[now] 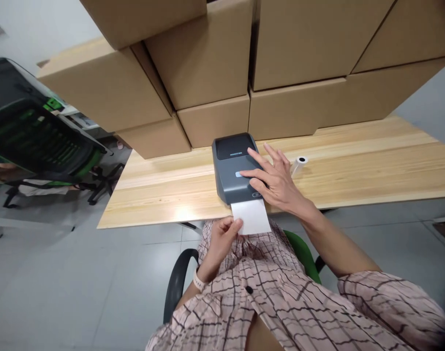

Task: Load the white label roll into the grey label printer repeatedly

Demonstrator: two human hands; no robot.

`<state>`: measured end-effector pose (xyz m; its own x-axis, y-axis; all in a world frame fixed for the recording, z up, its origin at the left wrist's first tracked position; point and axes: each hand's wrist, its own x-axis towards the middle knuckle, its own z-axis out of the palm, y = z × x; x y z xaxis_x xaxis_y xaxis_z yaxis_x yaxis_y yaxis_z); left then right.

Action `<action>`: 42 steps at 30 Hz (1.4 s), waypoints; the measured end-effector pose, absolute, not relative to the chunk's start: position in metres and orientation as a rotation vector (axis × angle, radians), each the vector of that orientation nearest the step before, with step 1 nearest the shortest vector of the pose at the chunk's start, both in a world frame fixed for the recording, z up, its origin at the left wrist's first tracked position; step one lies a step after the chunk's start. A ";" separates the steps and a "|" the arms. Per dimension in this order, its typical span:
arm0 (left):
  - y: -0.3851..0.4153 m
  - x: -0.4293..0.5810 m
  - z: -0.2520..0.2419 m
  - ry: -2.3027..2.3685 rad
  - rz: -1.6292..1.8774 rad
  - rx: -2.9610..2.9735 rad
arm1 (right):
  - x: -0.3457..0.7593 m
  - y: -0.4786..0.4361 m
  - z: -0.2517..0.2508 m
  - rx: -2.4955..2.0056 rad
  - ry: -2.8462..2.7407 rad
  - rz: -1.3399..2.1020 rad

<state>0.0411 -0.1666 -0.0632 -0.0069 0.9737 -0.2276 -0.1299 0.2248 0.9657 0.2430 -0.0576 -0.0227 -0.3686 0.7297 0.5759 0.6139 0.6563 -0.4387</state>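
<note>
A dark grey label printer stands at the front edge of the wooden table, with a blank white paper label sticking out of its front slot. My left hand pinches the label's left edge between thumb and fingers. Over the printer's right side lies my right hand, its fingers spread. One fingertip touches or hovers just over the small light-blue button on the lid; I cannot tell which. Just beyond that hand, a small white paper roll with a dark core rests on the table.
Large cardboard boxes are stacked along the back of the wooden table. To the left is a black and green mesh chair, with part of another person at the far left edge. I sit on a green chair with black armrests.
</note>
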 end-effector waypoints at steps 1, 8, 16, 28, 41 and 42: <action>-0.165 0.035 -0.066 1.281 1.198 1.001 | 0.243 -0.055 -0.019 -1.025 -2.137 0.193; -0.128 0.021 -0.073 1.457 1.633 1.430 | 0.239 -0.047 -0.013 -0.981 -2.225 0.171; -0.124 0.039 -0.086 1.371 1.483 1.517 | 0.242 -0.071 -0.052 -1.093 -1.886 0.333; -0.117 0.018 -0.094 1.540 1.455 1.791 | 0.252 -0.097 -0.087 -0.994 -1.479 0.902; 0.009 0.006 -0.026 1.156 1.902 1.508 | 0.254 -0.009 0.038 -1.029 -1.952 0.201; 0.022 0.005 -0.029 1.173 1.864 1.438 | 0.251 0.005 0.047 -1.050 -1.971 0.105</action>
